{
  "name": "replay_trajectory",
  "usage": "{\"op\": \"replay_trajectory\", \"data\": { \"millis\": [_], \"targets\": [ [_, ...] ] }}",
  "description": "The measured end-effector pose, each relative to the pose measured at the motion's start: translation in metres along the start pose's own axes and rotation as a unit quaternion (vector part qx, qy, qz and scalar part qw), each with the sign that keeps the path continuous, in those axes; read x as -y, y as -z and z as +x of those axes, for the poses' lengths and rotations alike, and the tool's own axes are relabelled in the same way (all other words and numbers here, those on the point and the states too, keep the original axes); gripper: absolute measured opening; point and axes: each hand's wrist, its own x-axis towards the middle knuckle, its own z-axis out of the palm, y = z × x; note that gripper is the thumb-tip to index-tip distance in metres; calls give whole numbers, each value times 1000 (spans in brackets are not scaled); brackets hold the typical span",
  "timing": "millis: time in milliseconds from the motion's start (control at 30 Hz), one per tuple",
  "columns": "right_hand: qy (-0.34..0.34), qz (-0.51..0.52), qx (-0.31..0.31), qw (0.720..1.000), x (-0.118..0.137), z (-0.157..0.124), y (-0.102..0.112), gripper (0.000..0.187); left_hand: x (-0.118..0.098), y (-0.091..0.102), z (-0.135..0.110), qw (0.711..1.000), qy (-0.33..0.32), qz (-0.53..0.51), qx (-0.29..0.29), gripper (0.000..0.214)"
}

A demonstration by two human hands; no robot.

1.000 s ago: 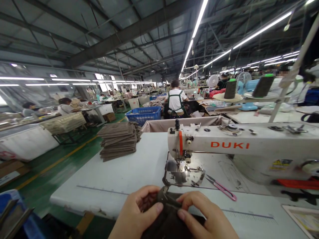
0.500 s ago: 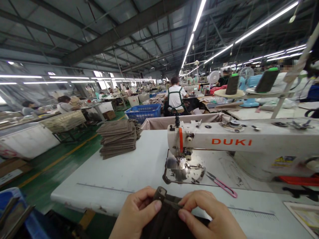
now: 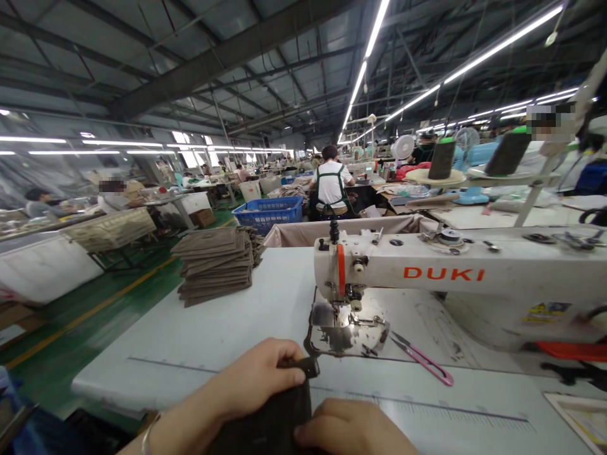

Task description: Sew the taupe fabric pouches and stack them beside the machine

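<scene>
Brown fabric [image 3: 265,423], a dark, soft-looking panel with a narrow dark tab [image 3: 309,367] at its top edge, hangs over the near edge of the white sewing table [image 3: 213,335], just in front of the presser foot [image 3: 332,314]. The left hand [image 3: 251,382] grips the top edge closed, with the tab jutting past the fingertips. The right hand [image 3: 351,430] lies curled against the fabric's right edge; whether it grips cannot be told. Beyond stand a DUKI sewing machine [image 3: 443,273], pink-handled snips [image 3: 422,359], a stack of brown panels [image 3: 213,265], a blue basket [image 3: 265,215] and a co-worker [image 3: 331,186] in an apron.
</scene>
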Motion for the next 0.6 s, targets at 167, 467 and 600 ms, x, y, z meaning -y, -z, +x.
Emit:
{"op": "replay_trajectory", "data": {
  "millis": [167,467,600],
  "targets": [
    [-13,-238,-15,971,-44,36,6,5,18,-1,88,975,-10,161,-150,5],
    [-22,-239,18,971,-87,22,34,7,23,-28,131,932,-135,278,-187,12],
    [-25,-203,-20,979,-89,4,27,19,29,-41,105,921,-191,310,-142,22]
  ]
}}
